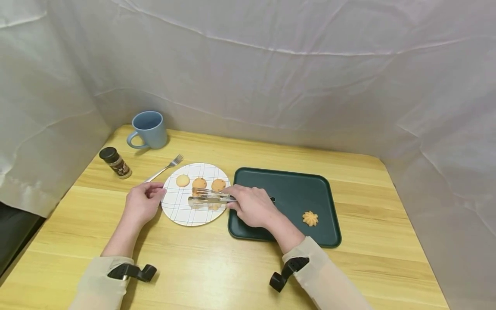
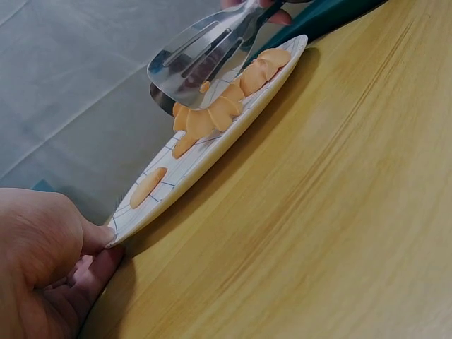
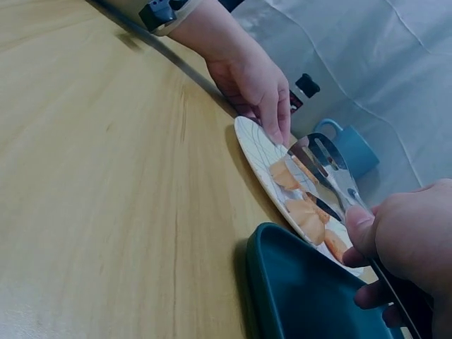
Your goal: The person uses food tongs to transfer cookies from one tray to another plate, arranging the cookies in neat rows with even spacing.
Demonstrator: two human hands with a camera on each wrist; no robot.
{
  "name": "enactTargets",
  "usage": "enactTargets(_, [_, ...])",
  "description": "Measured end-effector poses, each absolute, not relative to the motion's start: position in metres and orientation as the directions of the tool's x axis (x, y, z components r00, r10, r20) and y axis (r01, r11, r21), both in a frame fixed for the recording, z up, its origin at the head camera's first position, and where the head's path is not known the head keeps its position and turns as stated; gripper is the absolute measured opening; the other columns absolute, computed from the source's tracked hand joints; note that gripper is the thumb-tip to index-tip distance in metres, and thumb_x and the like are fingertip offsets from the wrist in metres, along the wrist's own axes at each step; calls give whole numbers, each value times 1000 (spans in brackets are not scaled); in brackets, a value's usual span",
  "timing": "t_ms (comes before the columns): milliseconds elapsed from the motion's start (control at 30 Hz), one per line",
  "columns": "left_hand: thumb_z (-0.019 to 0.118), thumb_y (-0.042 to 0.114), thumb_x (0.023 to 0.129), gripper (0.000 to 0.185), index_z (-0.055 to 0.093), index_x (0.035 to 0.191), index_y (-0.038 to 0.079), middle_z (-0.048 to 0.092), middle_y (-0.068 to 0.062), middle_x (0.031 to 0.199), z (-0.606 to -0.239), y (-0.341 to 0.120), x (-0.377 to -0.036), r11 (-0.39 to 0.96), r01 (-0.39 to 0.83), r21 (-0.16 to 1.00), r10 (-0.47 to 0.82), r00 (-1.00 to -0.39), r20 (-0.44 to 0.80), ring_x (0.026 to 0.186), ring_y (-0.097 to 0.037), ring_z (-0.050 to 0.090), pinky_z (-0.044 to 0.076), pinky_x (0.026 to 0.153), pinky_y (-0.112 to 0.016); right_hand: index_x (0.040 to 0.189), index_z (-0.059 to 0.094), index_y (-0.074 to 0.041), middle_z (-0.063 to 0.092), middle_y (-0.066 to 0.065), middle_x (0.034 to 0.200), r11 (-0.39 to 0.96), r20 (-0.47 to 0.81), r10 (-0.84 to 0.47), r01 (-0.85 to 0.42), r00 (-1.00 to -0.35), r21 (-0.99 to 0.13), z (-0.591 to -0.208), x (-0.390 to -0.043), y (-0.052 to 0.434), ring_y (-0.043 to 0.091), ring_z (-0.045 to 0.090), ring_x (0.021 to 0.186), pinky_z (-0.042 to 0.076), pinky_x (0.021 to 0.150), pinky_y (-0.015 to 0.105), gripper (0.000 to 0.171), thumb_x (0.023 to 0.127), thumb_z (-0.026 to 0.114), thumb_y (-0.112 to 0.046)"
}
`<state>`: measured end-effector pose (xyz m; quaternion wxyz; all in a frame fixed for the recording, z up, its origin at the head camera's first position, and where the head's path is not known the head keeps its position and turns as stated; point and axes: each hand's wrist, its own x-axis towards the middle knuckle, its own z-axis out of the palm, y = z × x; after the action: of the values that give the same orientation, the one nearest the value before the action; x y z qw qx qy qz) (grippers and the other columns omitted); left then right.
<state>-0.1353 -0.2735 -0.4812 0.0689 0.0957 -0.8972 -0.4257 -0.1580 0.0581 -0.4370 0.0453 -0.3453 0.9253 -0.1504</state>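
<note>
My left hand [image 1: 142,203] pinches the left rim of a white plate [image 1: 175,206] with a blue line grid, thumb on top and fingers beneath in the left wrist view. Metal serving tongs [image 1: 211,199] are gripped in my right hand [image 1: 253,206], their slotted blades low over the middle of the plate. Several cookies lie there: a plain round cookie [image 1: 183,180], two speckled round cookies [image 1: 199,184] along the far side, and flower-shaped cookies [image 2: 212,119] under and beside the tong tips. The blades partly hide these in the head view.
Right of the plate lies a dark green tray [image 1: 283,183] with one flower-shaped cookie [image 1: 310,218] on it. Behind the left hand are a fork [image 1: 164,168], a black-capped spice jar [image 1: 116,163] and a blue mug [image 1: 150,131]. Grey cloth [image 1: 271,86] encloses the table.
</note>
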Motion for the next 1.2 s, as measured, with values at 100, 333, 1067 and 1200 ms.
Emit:
enactTargets(100, [66,15,104,28,73,124,-3,74,-17,105,-481,-273,-135,620,-115,776,-231,-972,40,93,-24,66,47,73,-18,148,62,-22,63,0,146,720,21,-648,-621,-762,-310,-435,-159,59,17,65,76,49,60,33,42,108,64,-34])
enactTargets(333, [67,14,103,28,73,123,-3,74,-16,103,-479,-273,-135,622,-116,774,-235,-971,43,92,-24,65,47,73,-18,149,62,-22,63,1,147,717,22,-648,-619,-761,-322,-436,-161,60,23,71,92,53,68,38,43,108,63,-35])
enactTargets(1067, [66,16,104,28,73,124,-3,73,-16,105,-478,-272,-135,608,-137,782,-242,-970,19,93,-25,64,47,74,-20,150,60,-21,60,2,150,714,-16,-657,-616,-753,-334,-436,-165,57,25,69,115,57,85,45,45,108,63,-36])
enactTargets(1200, [66,16,104,28,73,124,-3,73,-16,105,-479,-272,-135,604,-139,785,-241,-970,14,93,-25,64,47,74,-20,152,58,-20,59,4,151,717,-20,-656,-614,-754,-329,-435,-166,57,26,69,113,57,84,45,47,108,62,-37])
